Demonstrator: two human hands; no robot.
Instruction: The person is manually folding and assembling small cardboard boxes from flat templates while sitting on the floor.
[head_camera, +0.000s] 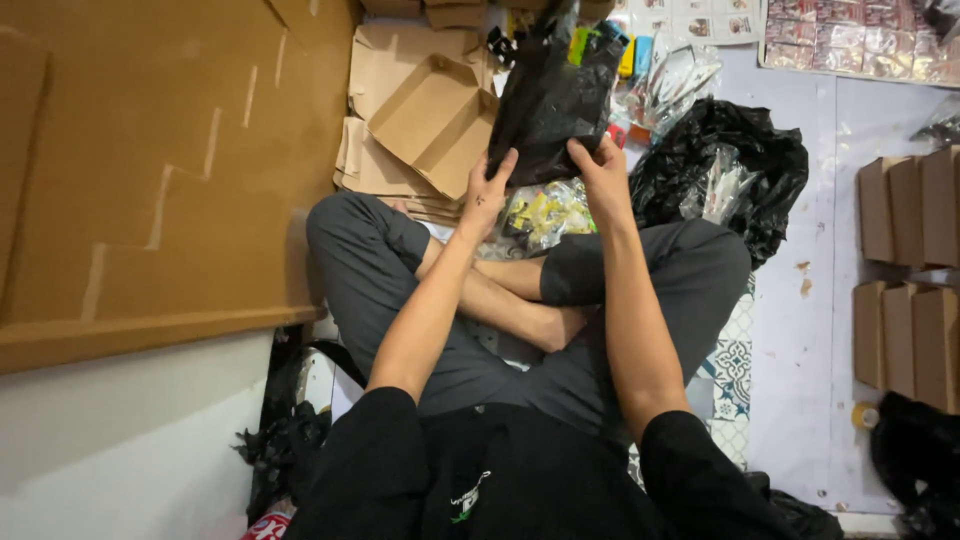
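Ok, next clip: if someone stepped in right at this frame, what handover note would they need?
Left hand grips the lower left edge of the black plastic bag; right hand grips its lower right edge, holding it up over the lap.
A clear packet of small yellow items lies just below the bag.
An open cardboard box sits on a stack of flat cardboard to the left.
Closed cardboard boxes stand at the right.
Whether the bag holds anything is hidden.
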